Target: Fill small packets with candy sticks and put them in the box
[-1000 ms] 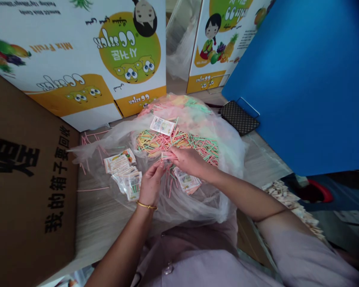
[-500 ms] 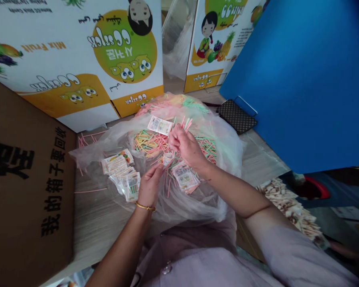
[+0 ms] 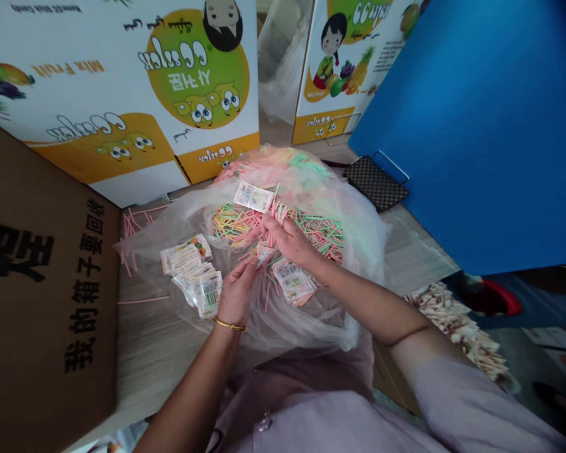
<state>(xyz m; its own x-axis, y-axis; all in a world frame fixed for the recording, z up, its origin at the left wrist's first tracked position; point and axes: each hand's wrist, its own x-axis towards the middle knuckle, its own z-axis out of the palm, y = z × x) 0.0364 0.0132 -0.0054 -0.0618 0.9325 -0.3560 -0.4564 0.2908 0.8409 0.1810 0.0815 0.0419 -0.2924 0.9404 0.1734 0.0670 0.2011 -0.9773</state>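
The person is wearing a pale lilac-grey top (image 3: 339, 415) with short sleeves, the right sleeve (image 3: 457, 390) ending just above the elbow and lying in soft folds, so that both forearms are showing bare. A small round clear button (image 3: 264, 423) is sitting on the front of the top, where a darker mauve fold of cloth (image 3: 306, 371) is bunching across the chest. On the left wrist the person is wearing a thin gold bangle (image 3: 230, 325), and the left hand (image 3: 236, 290) and right hand (image 3: 290, 238) are going without gloves or rings that can be made out.
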